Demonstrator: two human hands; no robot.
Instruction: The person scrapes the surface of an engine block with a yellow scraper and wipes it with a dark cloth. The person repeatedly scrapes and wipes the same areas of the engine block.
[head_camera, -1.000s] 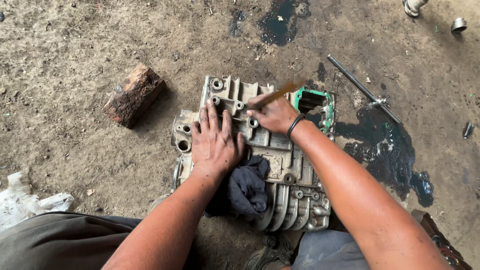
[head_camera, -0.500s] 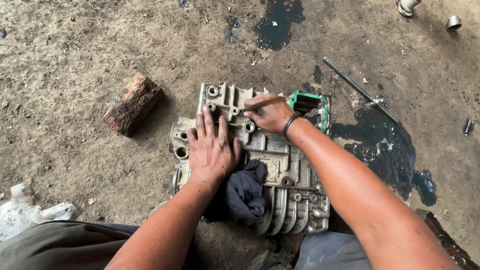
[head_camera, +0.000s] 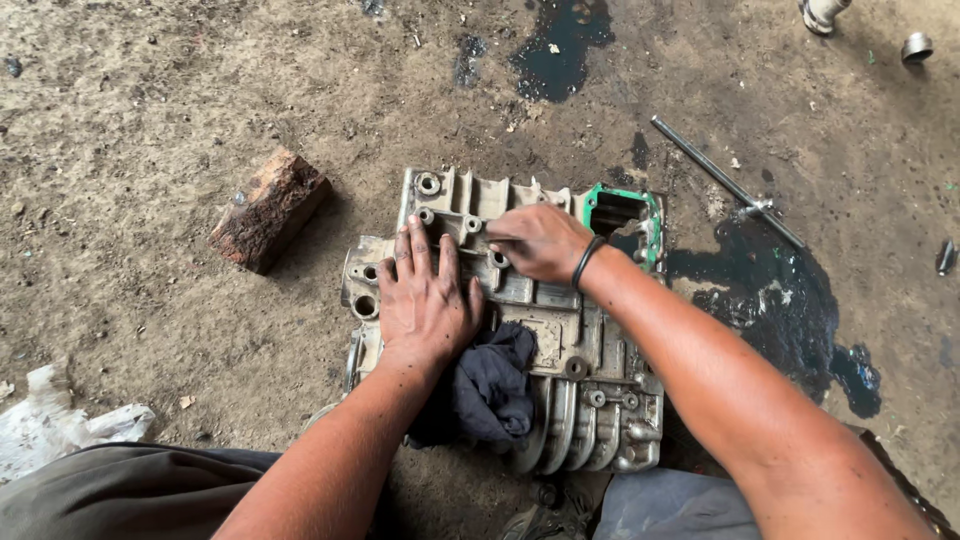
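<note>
My left hand (head_camera: 425, 300) lies flat, fingers spread, pressing on the grimy ribbed aluminium engine casing (head_camera: 590, 340) that sits on the dirt floor (head_camera: 150, 120) in front of me; it grips nothing. Its heel hides part of the dark crumpled rag (head_camera: 490, 385) lying on the casing's near side. My right hand (head_camera: 540, 240) is curled on the casing's far edge, just left of the green gasket-rimmed opening (head_camera: 620, 208). The fingers are closed, but whether anything is in them I cannot tell, since the knuckles cover it. A black band (head_camera: 583, 262) circles that wrist. To the left lies a rough wooden block (head_camera: 268, 208); to the right, a thin metal rod (head_camera: 722, 178) beside a dark oil puddle (head_camera: 780, 310). My forearms cover the casing's near corners.
</note>
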